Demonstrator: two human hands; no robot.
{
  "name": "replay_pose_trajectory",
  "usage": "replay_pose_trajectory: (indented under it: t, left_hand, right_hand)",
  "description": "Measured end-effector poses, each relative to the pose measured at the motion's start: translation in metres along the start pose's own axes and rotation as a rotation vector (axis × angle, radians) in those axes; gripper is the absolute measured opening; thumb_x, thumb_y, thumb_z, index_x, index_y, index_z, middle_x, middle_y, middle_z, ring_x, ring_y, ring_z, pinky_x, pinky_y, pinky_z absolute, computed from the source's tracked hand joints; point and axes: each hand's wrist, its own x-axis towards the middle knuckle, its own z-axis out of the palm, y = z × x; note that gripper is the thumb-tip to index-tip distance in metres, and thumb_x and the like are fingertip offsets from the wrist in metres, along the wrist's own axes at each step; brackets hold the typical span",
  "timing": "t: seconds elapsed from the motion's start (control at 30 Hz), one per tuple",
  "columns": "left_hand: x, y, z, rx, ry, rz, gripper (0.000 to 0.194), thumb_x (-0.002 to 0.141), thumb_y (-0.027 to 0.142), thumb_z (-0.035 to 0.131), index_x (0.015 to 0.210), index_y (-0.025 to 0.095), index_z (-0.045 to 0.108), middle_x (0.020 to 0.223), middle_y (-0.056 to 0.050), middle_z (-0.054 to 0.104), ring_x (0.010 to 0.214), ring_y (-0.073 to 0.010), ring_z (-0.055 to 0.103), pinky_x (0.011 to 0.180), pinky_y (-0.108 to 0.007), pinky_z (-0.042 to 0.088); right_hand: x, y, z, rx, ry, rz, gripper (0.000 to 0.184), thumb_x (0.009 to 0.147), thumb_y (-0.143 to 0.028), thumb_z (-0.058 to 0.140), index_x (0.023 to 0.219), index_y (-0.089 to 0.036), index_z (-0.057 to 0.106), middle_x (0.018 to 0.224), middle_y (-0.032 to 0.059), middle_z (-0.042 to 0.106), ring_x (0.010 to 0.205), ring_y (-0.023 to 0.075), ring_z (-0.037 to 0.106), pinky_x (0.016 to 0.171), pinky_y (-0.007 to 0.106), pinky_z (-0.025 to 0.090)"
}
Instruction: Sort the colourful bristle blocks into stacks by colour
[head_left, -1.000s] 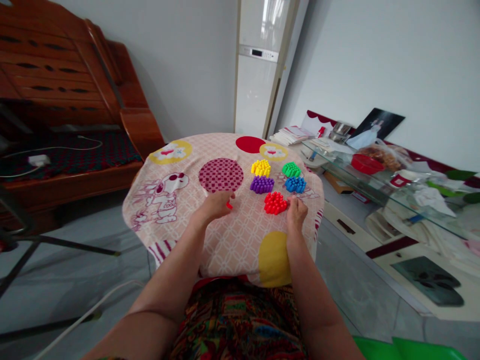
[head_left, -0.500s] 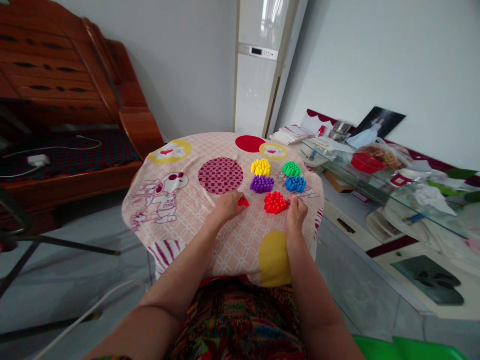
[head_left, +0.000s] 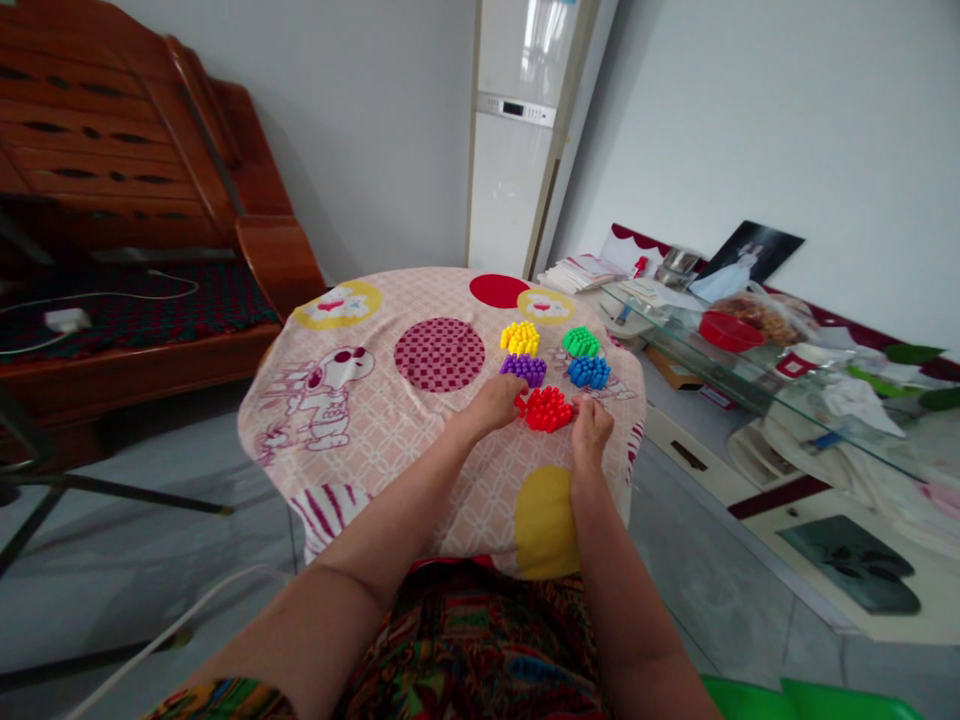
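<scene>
Small peg-like plastic pieces stand in tight clusters on the cloth-covered table (head_left: pixel 420 480). My left hand (head_left: pixel 495 403) is closed on a few red pieces (head_left: pixel 520 404), right at the left side of the red cluster (head_left: pixel 548 409). At that cluster's right edge is my right hand (head_left: pixel 592 428), its fingers pressed together; whether a piece is between them is hidden. Behind the red ones stand a purple cluster (head_left: pixel 523 370) and a blue cluster (head_left: pixel 589 372). Farther back are the yellow cluster (head_left: pixel 520 338) and the green cluster (head_left: pixel 580 342).
On the right, a glass shelf (head_left: pixel 675 330) bears papers, a red bowl (head_left: pixel 731 331) and bags. A wooden bench (head_left: pixel 277 265) stands at the left, a tall white cabinet unit (head_left: pixel 514 180) behind the table. Something green (head_left: pixel 810 700) shows at the lower right.
My left hand has moved right across the cloth with the red pieces, up to the red cluster. My right hand has stayed by the cluster's right edge.
</scene>
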Motion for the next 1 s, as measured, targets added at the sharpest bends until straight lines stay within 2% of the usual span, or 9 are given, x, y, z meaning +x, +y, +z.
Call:
replay_pose_trajectory:
  t: [0.2,0.53,0.67,0.8,0.9,1.0]
  left_hand:
    - [-0.001,-0.002,0.010,-0.141,-0.016,-0.036,0.043,0.073,0.006,0.060,0.115,0.011,0.067,0.094,-0.008,0.074,0.081,-0.0173,0.068,0.076,-0.026,0.052]
    - [-0.001,-0.004,0.022,-0.292,0.041,-0.061,0.044,0.069,0.005,0.060,0.111,0.011,0.069,0.088,-0.007,0.074,0.076,-0.0164,0.068,0.074,-0.025,0.053]
    - [-0.006,-0.013,0.020,-0.315,0.103,-0.117,0.043,0.069,0.006,0.057,0.108,0.013,0.070,0.085,-0.004,0.073,0.074,-0.0151,0.067,0.074,-0.025,0.053]
    - [-0.015,-0.028,0.015,-0.354,0.153,-0.220,0.028,0.072,0.010,0.056,0.094,0.014,0.073,0.084,-0.004,0.074,0.074,-0.0149,0.067,0.071,-0.024,0.051]
    - [-0.019,-0.037,0.007,-0.313,0.184,-0.302,0.019,0.074,0.013,0.057,0.084,0.014,0.072,0.079,-0.004,0.074,0.072,-0.0152,0.066,0.070,-0.024,0.049]
    - [-0.019,-0.042,-0.006,-0.265,0.252,-0.320,0.014,0.077,0.016,0.057,0.081,0.016,0.071,0.076,-0.003,0.073,0.071,-0.0154,0.066,0.070,-0.025,0.048]
  right_hand:
    - [0.000,0.003,0.001,0.021,-0.012,-0.002,0.052,0.089,-0.050,0.036,0.086,-0.013,0.073,0.084,0.0137,0.074,0.079,0.0252,0.066,0.076,0.037,0.050]
    - [-0.001,-0.002,0.000,0.017,-0.006,0.014,0.051,0.089,-0.048,0.036,0.085,-0.014,0.072,0.084,0.0134,0.074,0.080,0.0256,0.066,0.078,0.037,0.050]
    - [-0.002,-0.003,-0.001,0.004,-0.013,0.025,0.047,0.089,-0.047,0.035,0.085,-0.016,0.071,0.086,0.0125,0.074,0.082,0.0248,0.066,0.079,0.037,0.049]
    - [0.000,-0.001,0.000,-0.013,-0.015,0.016,0.045,0.089,-0.048,0.035,0.081,-0.020,0.069,0.085,0.0114,0.073,0.084,0.0250,0.066,0.080,0.037,0.049]
    - [0.001,0.000,0.001,-0.007,-0.011,0.023,0.045,0.088,-0.051,0.036,0.079,-0.021,0.068,0.083,0.0108,0.073,0.082,0.0251,0.066,0.079,0.037,0.049]
    - [-0.001,0.000,0.001,0.013,-0.019,0.029,0.047,0.088,-0.052,0.036,0.081,-0.020,0.069,0.085,0.0110,0.075,0.082,0.0254,0.066,0.079,0.037,0.049]
